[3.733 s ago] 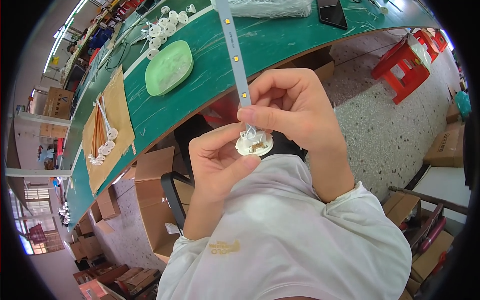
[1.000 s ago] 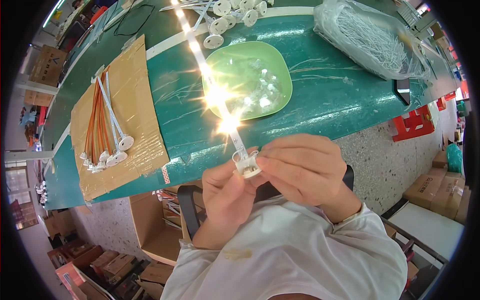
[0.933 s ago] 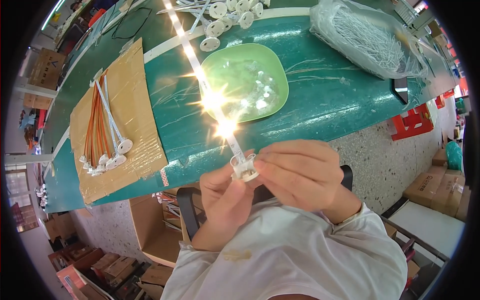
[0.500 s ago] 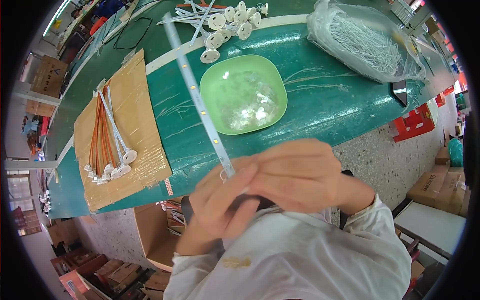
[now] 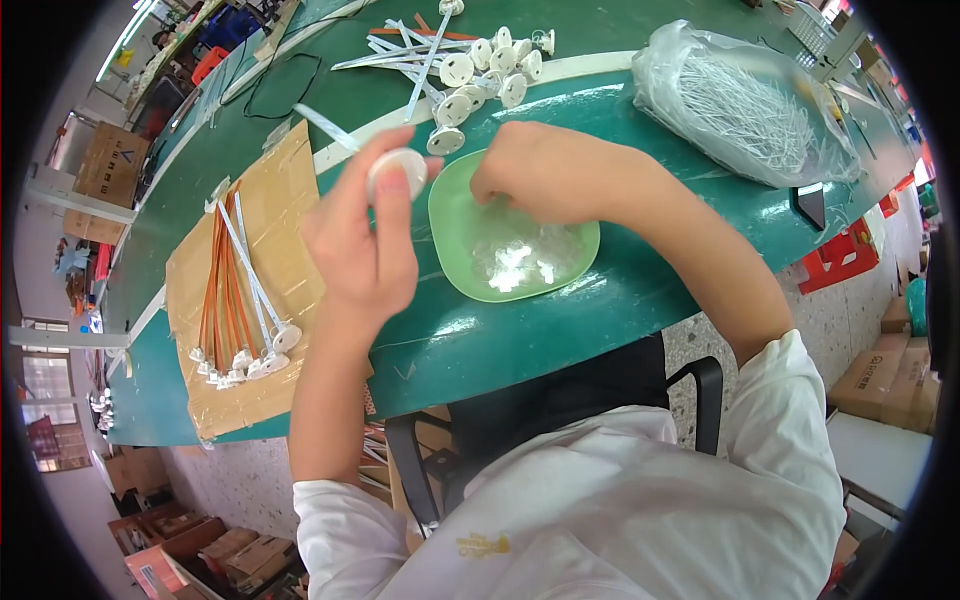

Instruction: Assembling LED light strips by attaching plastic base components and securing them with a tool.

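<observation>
Across mid-frame, a green workbench is seen. At centre left, an LED strip lamp is gripped by its round white base in the closed left hand. Picking clear pieces from the green bowl seems in hand; a fine pinch is called for. The right hand is curled there, fingertips obscured; whether anything is held cannot be told. The lamp is partly covered.

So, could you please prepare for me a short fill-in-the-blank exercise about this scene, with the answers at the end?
1. The left hand holds a round base whose colour is ____.
2. The right hand is over a bowl coloured ____.
3. The clear bag lies to the ____ of the bowl.
4. Orange strips lie on a sheet of ____.

Missing words: white; green; right; cardboard.
</observation>
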`<state>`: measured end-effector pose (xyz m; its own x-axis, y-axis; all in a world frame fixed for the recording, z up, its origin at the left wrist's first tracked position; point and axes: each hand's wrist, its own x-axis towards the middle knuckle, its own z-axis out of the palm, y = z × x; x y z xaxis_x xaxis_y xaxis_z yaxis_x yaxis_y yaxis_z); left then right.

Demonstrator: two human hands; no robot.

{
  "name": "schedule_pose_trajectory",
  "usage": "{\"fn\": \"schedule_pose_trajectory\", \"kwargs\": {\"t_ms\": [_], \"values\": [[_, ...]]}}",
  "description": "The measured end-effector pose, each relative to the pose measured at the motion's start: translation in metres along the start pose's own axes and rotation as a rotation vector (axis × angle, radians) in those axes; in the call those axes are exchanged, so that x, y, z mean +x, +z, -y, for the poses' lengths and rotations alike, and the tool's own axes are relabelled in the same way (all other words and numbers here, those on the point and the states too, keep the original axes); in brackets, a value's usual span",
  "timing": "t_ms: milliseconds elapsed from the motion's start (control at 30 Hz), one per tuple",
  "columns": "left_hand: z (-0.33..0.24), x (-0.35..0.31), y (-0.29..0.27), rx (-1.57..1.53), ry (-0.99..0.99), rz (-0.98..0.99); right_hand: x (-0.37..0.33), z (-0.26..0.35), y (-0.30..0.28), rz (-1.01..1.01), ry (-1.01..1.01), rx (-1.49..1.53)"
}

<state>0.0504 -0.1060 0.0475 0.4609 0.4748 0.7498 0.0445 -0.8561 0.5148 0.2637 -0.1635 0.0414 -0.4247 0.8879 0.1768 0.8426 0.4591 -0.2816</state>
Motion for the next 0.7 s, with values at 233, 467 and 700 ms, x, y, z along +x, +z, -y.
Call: {"fn": "schedule_pose_trajectory", "kwargs": {"t_ms": [233,467,700], "values": [[0.003,-0.021,-0.003,-0.17,-0.174,0.041,0.0,0.011,0.0,0.179,0.044,-0.004],[0.0,-0.023,-0.001,-0.247,-0.223,0.05,-0.019,0.01,-0.002,0.098,0.041,0.056],[0.004,-0.016,0.0,0.118,-0.035,0.074,-0.018,0.006,-0.003,0.18,0.014,0.152]]}}
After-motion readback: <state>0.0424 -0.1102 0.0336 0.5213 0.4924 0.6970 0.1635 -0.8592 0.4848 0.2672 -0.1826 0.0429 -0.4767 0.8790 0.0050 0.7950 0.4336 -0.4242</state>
